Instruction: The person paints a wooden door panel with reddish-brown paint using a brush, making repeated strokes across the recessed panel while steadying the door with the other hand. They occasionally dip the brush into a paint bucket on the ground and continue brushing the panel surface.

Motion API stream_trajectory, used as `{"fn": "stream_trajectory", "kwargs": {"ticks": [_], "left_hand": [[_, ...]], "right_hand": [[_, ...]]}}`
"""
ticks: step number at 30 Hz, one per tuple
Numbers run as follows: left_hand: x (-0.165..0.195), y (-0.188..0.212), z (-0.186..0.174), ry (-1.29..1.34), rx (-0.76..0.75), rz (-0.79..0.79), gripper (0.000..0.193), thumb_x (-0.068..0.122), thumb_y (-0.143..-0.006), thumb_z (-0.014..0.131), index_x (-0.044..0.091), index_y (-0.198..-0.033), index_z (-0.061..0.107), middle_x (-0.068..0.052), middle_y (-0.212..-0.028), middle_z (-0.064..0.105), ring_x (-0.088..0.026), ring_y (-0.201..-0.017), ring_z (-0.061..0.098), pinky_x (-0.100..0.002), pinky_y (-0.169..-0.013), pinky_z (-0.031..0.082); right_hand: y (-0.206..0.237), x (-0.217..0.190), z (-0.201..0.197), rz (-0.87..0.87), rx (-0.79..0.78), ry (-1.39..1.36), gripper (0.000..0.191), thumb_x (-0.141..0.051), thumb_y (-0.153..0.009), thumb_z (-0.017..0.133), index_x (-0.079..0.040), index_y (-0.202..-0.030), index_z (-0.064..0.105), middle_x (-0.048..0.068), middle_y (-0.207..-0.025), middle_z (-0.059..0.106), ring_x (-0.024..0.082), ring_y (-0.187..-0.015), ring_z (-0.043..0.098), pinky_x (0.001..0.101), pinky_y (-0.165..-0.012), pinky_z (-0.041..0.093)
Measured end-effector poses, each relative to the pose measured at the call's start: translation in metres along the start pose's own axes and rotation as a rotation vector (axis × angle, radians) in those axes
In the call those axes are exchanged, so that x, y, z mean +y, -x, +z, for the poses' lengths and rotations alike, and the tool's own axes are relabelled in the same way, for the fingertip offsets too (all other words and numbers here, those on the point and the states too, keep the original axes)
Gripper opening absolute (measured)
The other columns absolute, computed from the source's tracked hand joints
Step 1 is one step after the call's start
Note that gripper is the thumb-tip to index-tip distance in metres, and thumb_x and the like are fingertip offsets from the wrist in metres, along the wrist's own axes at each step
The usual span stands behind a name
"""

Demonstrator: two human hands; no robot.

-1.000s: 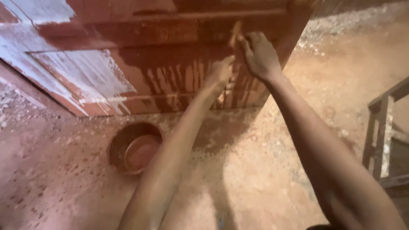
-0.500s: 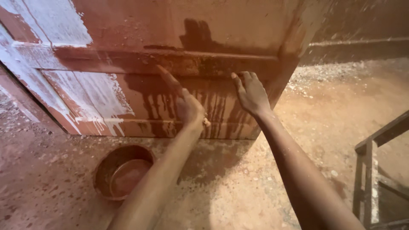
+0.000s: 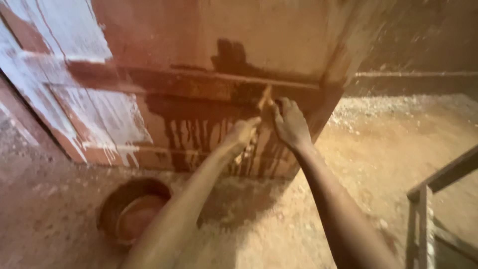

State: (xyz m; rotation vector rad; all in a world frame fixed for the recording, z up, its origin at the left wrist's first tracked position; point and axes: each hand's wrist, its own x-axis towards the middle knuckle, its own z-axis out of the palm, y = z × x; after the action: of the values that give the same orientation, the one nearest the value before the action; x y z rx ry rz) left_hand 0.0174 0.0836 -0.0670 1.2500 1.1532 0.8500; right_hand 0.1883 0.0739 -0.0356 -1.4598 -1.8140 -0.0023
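A large reddish-brown wooden door (image 3: pixel 209 55) stands leaning ahead of me, its lower panel dark with wet streaks running down. My right hand (image 3: pixel 291 124) presses against the door's cross rail and pinches a small tan scrap (image 3: pixel 265 98), maybe a pad or a piece of paper. Just to its left, my left hand (image 3: pixel 242 133) rests on the wet panel with its fingers curled in. I see nothing in it. White patches (image 3: pixel 99 124) cover the door's left side.
A round brown bowl (image 3: pixel 132 211) with reddish liquid sits on the dusty floor at the lower left, beside my left forearm. A metal frame (image 3: pixel 438 199) stands at the right edge. Pale gravel (image 3: pixel 378 107) lies along the dark back wall.
Half a second ago both hands lay flat and spread on the lower panel. They have since come together higher up, at the cross rail, and the tan scrap shows in my right hand.
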Motion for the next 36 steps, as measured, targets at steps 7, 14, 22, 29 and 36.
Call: {"fn": "stream_trajectory", "kwargs": {"ticks": [7, 14, 22, 29, 36], "left_hand": [[0.009, 0.018, -0.014, 0.011, 0.395, -0.059, 0.052, 0.049, -0.101, 0.051, 0.002, -0.083, 0.062, -0.005, -0.060, 0.058, -0.017, -0.048, 0.054, -0.033, -0.043, 0.042], [-0.001, 0.007, -0.030, 0.409, 0.828, -0.038, 0.056, 0.051, -0.106, 0.043, 0.000, -0.087, 0.057, -0.008, -0.060, 0.054, -0.021, -0.044, 0.050, -0.039, -0.040, 0.040], [-0.012, 0.001, -0.032, 0.011, 0.439, 0.092, 0.060, 0.053, -0.110, 0.041, 0.006, -0.074, 0.049, -0.003, -0.059, 0.046, -0.016, -0.044, 0.043, -0.036, -0.042, 0.036], [-0.001, -0.003, 0.002, 0.122, -0.063, -0.018, 0.045, 0.045, -0.105, 0.049, 0.010, -0.077, 0.050, 0.000, -0.058, 0.045, -0.015, -0.043, 0.037, -0.036, -0.041, 0.032], [-0.002, 0.002, -0.025, 0.145, 0.220, 0.078, 0.028, 0.046, -0.104, 0.052, 0.020, -0.101, 0.060, 0.000, -0.065, 0.054, -0.013, -0.049, 0.048, -0.032, -0.044, 0.042]], "right_hand": [[0.000, -0.006, 0.002, 0.064, -0.031, -0.052, 0.058, -0.051, -0.105, 0.045, -0.001, -0.132, 0.057, 0.026, -0.131, 0.060, 0.044, -0.122, 0.056, 0.0505, -0.102, 0.044], [-0.001, -0.015, -0.002, 0.091, -0.038, -0.047, 0.058, -0.051, -0.105, 0.044, -0.002, -0.131, 0.060, 0.025, -0.129, 0.062, 0.042, -0.122, 0.058, 0.0491, -0.103, 0.045], [-0.001, -0.012, 0.002, 0.106, -0.051, -0.049, 0.059, -0.052, -0.104, 0.043, -0.003, -0.133, 0.058, 0.024, -0.132, 0.060, 0.041, -0.122, 0.058, 0.0493, -0.103, 0.045], [-0.001, -0.008, 0.003, 0.066, -0.058, -0.024, 0.059, -0.050, -0.108, 0.040, -0.001, -0.135, 0.057, 0.025, -0.133, 0.059, 0.041, -0.125, 0.057, 0.0496, -0.106, 0.044], [0.001, -0.008, -0.002, 0.125, -0.080, -0.047, 0.059, -0.051, -0.106, 0.041, -0.003, -0.136, 0.055, 0.025, -0.134, 0.058, 0.041, -0.124, 0.057, 0.0496, -0.105, 0.044]]}}
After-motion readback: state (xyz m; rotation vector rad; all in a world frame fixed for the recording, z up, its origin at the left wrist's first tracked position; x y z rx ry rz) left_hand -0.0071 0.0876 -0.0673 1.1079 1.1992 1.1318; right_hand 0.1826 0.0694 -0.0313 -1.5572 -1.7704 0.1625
